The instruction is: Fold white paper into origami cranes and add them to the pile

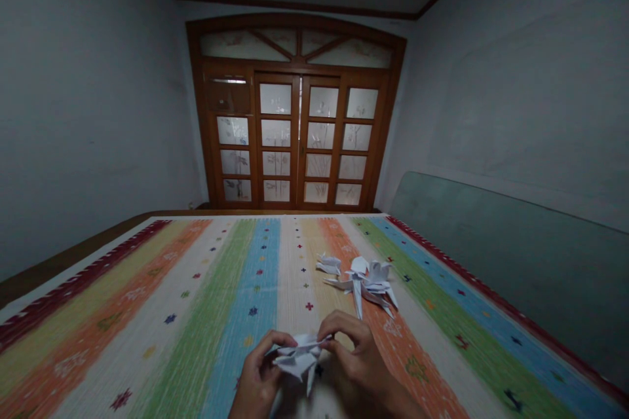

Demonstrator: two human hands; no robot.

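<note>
Between my two hands, just above the striped cloth, is a white folded-paper origami piece [301, 360] with several pointed flaps. My left hand [258, 373] grips its left side, fingers curled over the top edge. On the other side, my right hand [354, 360] pinches a tip of the paper between thumb and forefinger. Beyond my right hand, a small pile of white origami pieces [366, 281] lies on the cloth, with pointed ends sticking out. One smaller folded piece [328, 264] rests at the pile's left.
A tablecloth [196, 314] with coloured stripes covers the table, whose brown wooden edge [63, 249] shows at the left. Along the right side stands a pale green panel [491, 236]. Wooden doors with glass panes [299, 137] close the far end, between white walls.
</note>
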